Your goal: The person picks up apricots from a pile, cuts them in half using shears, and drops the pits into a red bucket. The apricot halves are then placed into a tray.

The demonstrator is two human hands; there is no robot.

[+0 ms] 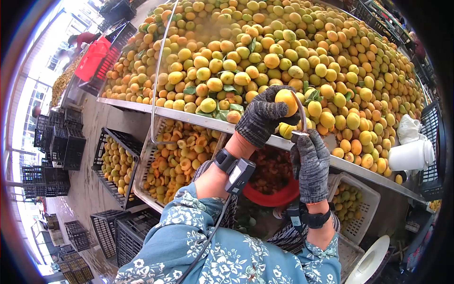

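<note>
Apricot, round, orange-yellow, gripped by gloved left hand, right hand clenching blade.

A long metal table runs from 9 o'clock to 4 o'clock. It carries a big heap of yellow and orange apricots, with some green leaves between them. At 3 o'clock, near the table edge, lie a white plastic jug and a white cloth. On the wet floor at 8 o'clock, partly under the table, stand a black crate and a white crate, both holding fruit.
</note>
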